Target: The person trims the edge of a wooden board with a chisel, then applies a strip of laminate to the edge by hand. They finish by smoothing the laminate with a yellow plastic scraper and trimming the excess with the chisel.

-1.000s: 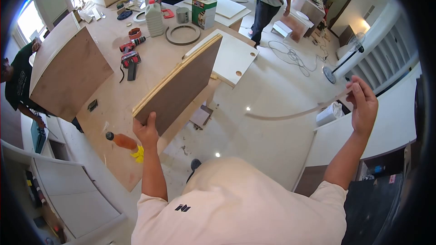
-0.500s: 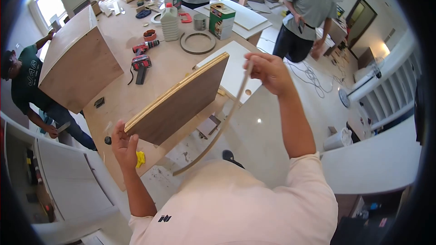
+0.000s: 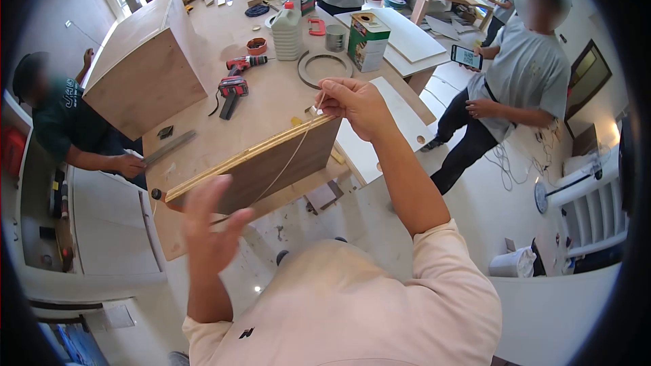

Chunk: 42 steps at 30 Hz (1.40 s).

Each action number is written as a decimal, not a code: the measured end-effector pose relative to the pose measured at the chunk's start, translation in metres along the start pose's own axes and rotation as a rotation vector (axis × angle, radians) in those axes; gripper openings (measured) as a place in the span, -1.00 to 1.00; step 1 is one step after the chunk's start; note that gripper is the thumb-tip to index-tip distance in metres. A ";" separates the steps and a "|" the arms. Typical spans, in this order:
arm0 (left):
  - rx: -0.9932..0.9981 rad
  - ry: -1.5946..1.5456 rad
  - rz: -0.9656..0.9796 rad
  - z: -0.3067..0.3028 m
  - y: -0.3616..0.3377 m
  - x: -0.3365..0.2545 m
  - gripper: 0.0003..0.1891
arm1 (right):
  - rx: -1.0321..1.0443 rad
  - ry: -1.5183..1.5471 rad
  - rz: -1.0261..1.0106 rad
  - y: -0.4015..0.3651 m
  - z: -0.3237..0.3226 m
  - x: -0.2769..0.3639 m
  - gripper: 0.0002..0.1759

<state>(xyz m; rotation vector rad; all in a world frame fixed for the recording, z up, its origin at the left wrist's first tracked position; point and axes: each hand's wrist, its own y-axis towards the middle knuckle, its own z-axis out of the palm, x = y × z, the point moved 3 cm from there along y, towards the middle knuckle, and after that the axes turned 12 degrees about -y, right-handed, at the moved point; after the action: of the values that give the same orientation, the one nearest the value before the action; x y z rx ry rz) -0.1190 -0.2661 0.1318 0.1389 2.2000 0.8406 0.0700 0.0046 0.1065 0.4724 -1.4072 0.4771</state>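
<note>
My right hand [image 3: 352, 107] pinches one end of a thin, pale edging strip [image 3: 291, 160] at the far top corner of a plywood board [image 3: 285, 175]. From my fingers the strip hangs in a curve in front of the board's brown face. The board stands on its long side on the worktable [image 3: 186, 193], with its layered edge upward. My left hand [image 3: 215, 220], smeared by motion, is in front of the board's near end with thumb and fingers apart. It holds nothing I can see. The strip's lower end passes behind my left hand.
A red cordless drill [image 3: 234, 85], a white jug [image 3: 286, 34], a green-and-white can [image 3: 368, 42] and a coil of edging [image 3: 325, 69] are on the table. A co-worker [image 3: 61, 115] at left holds a flat blade by a wooden box [image 3: 146, 68]; another person [image 3: 519, 68] at right holds a phone.
My left hand has come off the board's near corner. My right hand has brought the strip's end to the board's far top corner. The person at right has come nearer, phone raised.
</note>
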 end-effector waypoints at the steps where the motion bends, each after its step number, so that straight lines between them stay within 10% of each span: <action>1: 0.064 0.025 0.071 0.024 0.011 -0.011 -0.44 | 0.011 0.004 -0.001 0.000 0.000 0.000 -0.75; 19: 0.079 0.309 0.161 0.063 0.038 0.006 -0.57 | -0.002 0.068 -0.071 0.011 -0.008 -0.018 -0.69; 22: 0.053 -0.103 -0.430 0.053 0.020 0.021 -0.57 | 0.011 0.170 -0.058 0.012 -0.009 -0.024 -0.69; 25: -0.019 -0.410 -0.538 0.063 0.018 0.015 -0.56 | 0.010 0.221 0.002 0.011 -0.013 -0.028 -0.70; 42: 0.048 -0.285 -0.457 0.074 0.033 0.037 -0.55 | -0.395 0.438 -0.138 -0.056 -0.062 -0.090 -0.79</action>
<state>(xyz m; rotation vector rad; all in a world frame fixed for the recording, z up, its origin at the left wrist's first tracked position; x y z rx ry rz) -0.0994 -0.1888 0.0925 -0.2040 1.8771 0.4790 0.1436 -0.0082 0.0087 0.1291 -1.0028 0.1665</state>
